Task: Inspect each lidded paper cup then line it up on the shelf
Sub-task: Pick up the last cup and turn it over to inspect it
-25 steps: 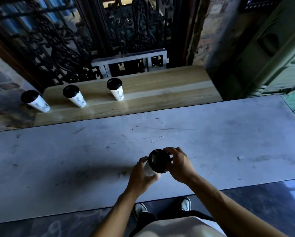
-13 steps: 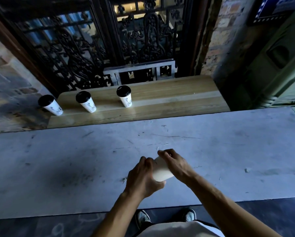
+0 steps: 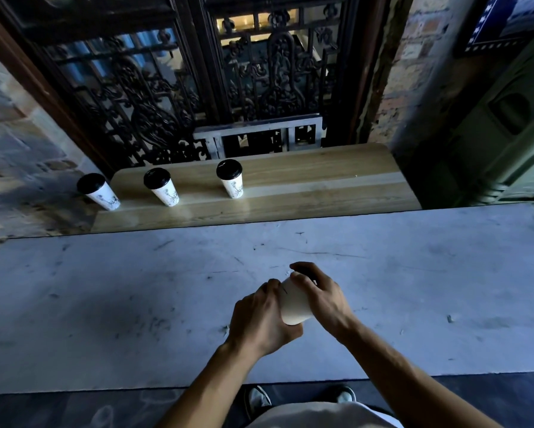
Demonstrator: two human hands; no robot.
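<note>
Over the grey marble counter [image 3: 135, 304], both hands are holding one white paper cup [image 3: 293, 304] above the surface, tilted so its bottom end is pointing back toward the person. The left hand [image 3: 259, 319] is wrapping the cup's near end, its fingers curling close together around the wall. The right hand [image 3: 321, 295] is gripping the far end, its fingers [image 3: 302, 268] bending over the top so the lid is mostly hiding beneath them. Beyond the counter, three lidded paper cups are standing upright in a row on the left part of the wooden shelf [image 3: 321, 174], each white with a black lid: the leftmost cup [image 3: 100, 193] at the shelf's left edge, the middle cup [image 3: 163, 188] near it, and the rightmost cup [image 3: 231, 179] sitting farther apart.
</note>
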